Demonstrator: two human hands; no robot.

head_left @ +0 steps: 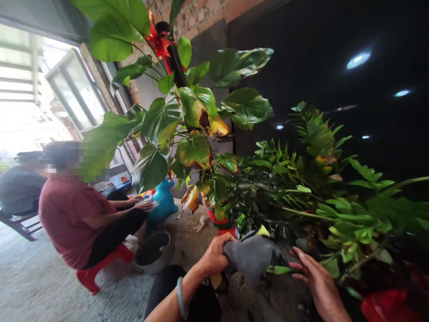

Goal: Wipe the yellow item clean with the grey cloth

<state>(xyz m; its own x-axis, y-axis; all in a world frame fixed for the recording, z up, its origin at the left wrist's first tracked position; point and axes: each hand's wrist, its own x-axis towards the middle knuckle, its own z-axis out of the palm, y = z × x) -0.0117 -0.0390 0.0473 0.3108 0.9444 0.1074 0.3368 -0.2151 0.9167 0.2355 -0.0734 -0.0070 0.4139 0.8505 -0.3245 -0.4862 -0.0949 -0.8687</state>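
Observation:
My left hand (214, 257) is closed round a grey cloth (253, 257) held low in front of me; a pale bangle sits on that wrist. My right hand (315, 279) lies open with fingers stretched out, just right of the cloth, beside a green leaf (279, 269) of a feathery potted plant (318, 197). A tall large-leaved plant (187, 134) with yellowing leaves stands in a red pot (217, 220) just beyond the cloth.
A person in a dark red shirt (70, 219) sits on a low red stool (97, 268) at left, another person behind. A grey helmet-like bowl (154, 250) and a blue toy (162, 201) are on the floor. Something red (389, 304) lies lower right.

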